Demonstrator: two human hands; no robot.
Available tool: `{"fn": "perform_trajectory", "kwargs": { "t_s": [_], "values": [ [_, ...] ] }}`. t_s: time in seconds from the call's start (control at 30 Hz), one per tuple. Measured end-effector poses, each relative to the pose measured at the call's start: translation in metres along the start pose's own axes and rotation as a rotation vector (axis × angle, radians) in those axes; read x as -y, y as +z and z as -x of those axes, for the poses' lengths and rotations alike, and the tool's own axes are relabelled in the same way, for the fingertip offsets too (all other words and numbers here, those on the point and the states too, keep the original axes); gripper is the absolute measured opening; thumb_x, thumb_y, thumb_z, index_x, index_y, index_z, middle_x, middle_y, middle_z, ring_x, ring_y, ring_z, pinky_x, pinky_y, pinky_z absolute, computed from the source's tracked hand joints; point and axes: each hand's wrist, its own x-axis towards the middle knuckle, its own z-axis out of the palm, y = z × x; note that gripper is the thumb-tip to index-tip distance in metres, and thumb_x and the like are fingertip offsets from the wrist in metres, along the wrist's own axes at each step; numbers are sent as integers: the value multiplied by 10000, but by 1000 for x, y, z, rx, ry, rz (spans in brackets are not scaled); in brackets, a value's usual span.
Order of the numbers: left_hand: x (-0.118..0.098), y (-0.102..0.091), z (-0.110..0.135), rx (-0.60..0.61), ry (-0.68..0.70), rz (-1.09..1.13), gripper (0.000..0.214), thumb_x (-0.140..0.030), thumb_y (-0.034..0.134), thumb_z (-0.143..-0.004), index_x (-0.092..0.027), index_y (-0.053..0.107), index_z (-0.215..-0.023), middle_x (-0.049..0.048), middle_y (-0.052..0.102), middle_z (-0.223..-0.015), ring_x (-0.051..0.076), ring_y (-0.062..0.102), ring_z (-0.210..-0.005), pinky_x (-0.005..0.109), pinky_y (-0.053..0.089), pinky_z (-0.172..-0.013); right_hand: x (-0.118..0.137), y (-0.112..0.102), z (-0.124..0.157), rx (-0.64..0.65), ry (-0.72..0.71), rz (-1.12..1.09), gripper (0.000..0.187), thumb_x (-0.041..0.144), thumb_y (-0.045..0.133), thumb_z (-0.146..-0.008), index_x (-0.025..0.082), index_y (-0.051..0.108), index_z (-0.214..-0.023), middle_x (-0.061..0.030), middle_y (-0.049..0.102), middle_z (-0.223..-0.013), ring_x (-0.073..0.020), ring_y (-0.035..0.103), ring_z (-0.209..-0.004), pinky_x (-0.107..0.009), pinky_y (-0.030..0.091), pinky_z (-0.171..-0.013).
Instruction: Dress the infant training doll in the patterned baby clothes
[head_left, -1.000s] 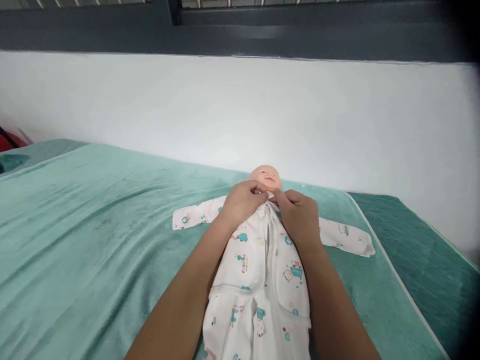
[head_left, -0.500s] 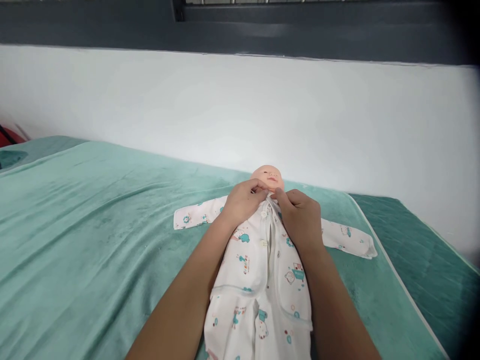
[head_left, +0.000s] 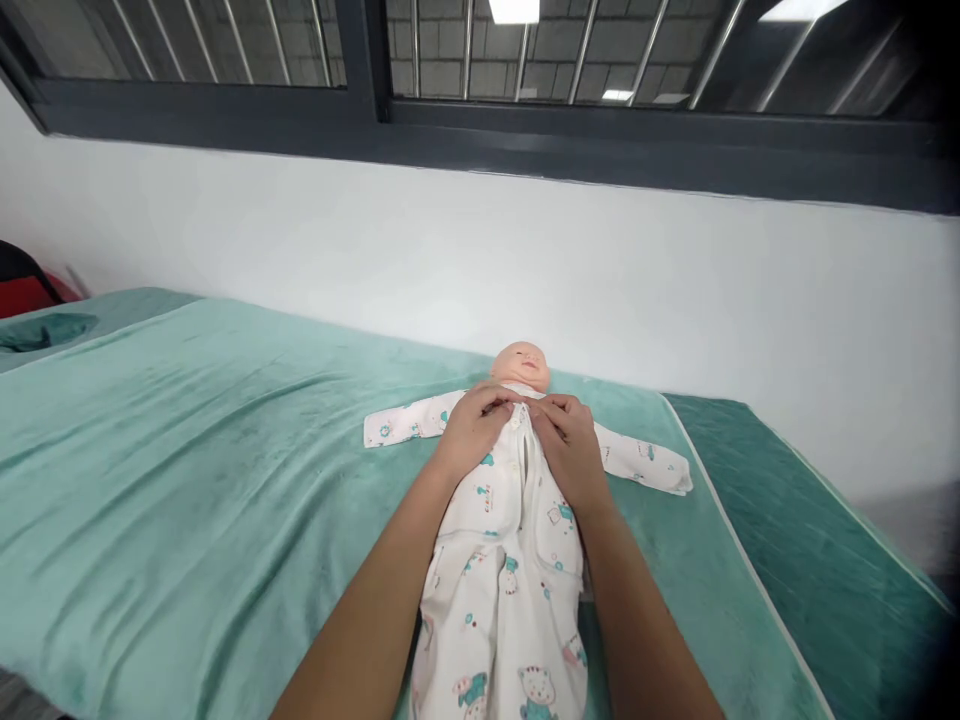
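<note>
Romper [head_left: 501, 560] on 1 doll [head_left: 521, 365]: left grip [head_left: 474, 425] and right grip [head_left: 568, 445] pinch its front opening below the neck.

A plain white wall [head_left: 300, 240] spans the far side beneath a wide window with a dark grey frame [head_left: 600, 148], its upright metal bars [head_left: 648, 52] standing before grey blockwork [head_left: 499, 55], and bright white rectangles of light [head_left: 514, 10] show in the panes. Below, a soft pale green cloth [head_left: 187, 430], creased on the left and edged in white, spreads over a darker green cover [head_left: 810, 490] exposed on the right. A red and black object [head_left: 22, 297] is cut off at far left, with a sliver of grey floor [head_left: 26, 697] at near left.
</note>
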Motion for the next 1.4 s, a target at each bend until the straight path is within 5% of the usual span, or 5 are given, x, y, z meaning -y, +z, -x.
{"fn": "perform_trajectory", "kwargs": {
  "t_s": [0.17, 0.4, 0.7, 1.0, 1.4],
  "values": [
    [0, -4, 13, 18, 7, 104, 163, -331, 582, -887, -205, 682, -916, 50, 652, -1101, 194, 583, -1081, 316, 413, -966, 2, -2, 21, -42, -42, -77, 265, 284, 536, -918, 280, 661, -1152, -52, 592, -1226, -224, 466, -1213, -414, 362, -1050],
    [-5, -12, 12, 107, -70, 33, 140, -354, 636, -862, -215, 642, -847, 41, 603, -1259, 219, 528, -1181, 330, 393, -930, 26, -6, 23, -16, 118, 45, 199, 432, 609, -876, 238, 572, -898, 0, 591, -837, -161, 531, -715, -312, 432, -682],
    [-14, -9, 17, 128, -128, -25, 128, -319, 608, -871, -208, 615, -807, 36, 570, -1322, 221, 538, -1144, 342, 423, -902, 41, -13, 21, 113, 214, 385, 171, 295, 477, -870, 229, 464, -712, -13, 576, -726, -167, 458, -624, -295, 295, -573],
    [-27, 0, 20, 41, -71, -28, 139, -330, 608, -883, -218, 641, -806, 41, 611, -1261, 230, 508, -1231, 366, 389, -1023, 39, -20, 22, 36, 446, -313, 188, 393, 578, -843, 217, 596, -778, 57, 474, -605, -104, 380, -520, -239, 308, -498],
    [-18, -1, 19, 97, -111, -3, 149, -328, 568, -905, -221, 648, -840, 41, 604, -1307, 241, 509, -1254, 379, 388, -1036, 38, -10, 26, -46, 462, -380, 243, 398, 681, -794, 196, 708, -926, -24, 693, -800, -168, 613, -736, -271, 475, -667]
  ]
}}
